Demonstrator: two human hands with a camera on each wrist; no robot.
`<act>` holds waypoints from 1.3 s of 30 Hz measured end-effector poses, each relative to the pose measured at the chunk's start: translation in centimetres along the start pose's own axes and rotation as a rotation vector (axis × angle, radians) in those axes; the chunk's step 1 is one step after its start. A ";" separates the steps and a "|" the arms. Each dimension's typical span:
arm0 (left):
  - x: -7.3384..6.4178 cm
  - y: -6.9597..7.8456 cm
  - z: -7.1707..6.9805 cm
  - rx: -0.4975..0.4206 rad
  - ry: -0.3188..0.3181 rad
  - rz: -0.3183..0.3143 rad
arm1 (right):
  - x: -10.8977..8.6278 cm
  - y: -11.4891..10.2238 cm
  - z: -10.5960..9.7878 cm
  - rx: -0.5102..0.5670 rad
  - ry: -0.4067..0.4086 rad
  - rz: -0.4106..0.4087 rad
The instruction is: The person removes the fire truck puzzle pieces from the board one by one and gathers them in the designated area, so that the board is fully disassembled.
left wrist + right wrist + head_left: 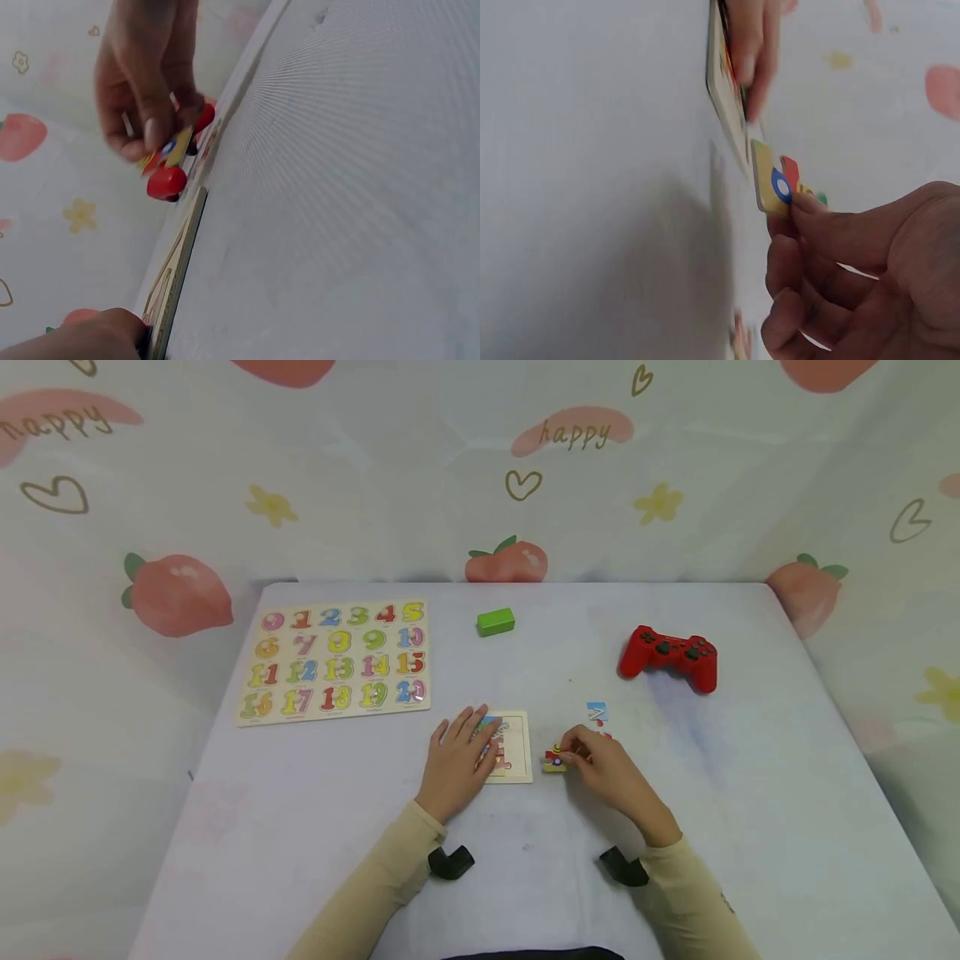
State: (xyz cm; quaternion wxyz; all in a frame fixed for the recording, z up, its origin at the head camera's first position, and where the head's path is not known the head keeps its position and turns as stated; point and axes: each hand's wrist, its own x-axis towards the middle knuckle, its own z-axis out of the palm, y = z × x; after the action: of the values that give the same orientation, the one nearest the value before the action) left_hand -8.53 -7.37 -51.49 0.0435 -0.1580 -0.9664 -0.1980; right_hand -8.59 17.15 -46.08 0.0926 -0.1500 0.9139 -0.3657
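Note:
My right hand [606, 770] pinches a small jigsaw piece [763, 176] between thumb and fingertips. That piece is yellow and red with a blue-and-white ring; it is held up off the table, just right of a small wooden puzzle tray [521, 718]. Across the left part of the tray rests my left hand [455, 766], its fingers extended and covering some of the picture pieces [501, 763] inside. Another loose piece [597, 710], blue and white, lies on the table beyond my right hand, with a partly hidden reddish piece [602, 735] beside it.
A wooden number board [333, 662] lies at the back left. Behind the tray sits a green block [496, 622]. A red game controller [667, 658] is at the back right. The white tabletop [300, 827] meets a patterned cloth backdrop.

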 end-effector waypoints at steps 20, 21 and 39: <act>-0.2 -0.5 0.3 -0.008 0.037 0.008 | -2.9 5.1 -4.3 -0.043 -0.056 0.083; -0.2 -0.5 0.4 -0.006 0.039 0.009 | -2.9 5.1 -4.3 -0.045 -0.050 0.079; -0.1 0.0 0.3 -0.002 0.035 -0.006 | -2.2 4.2 -3.4 -0.135 0.040 0.104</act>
State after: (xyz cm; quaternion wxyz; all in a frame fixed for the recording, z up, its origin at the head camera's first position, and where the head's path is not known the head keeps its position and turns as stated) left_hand -8.48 -7.28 -51.73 0.0598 -0.1514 -0.9658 -0.2018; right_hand -8.34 22.95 -46.47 0.0828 -0.1009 0.9447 -0.3008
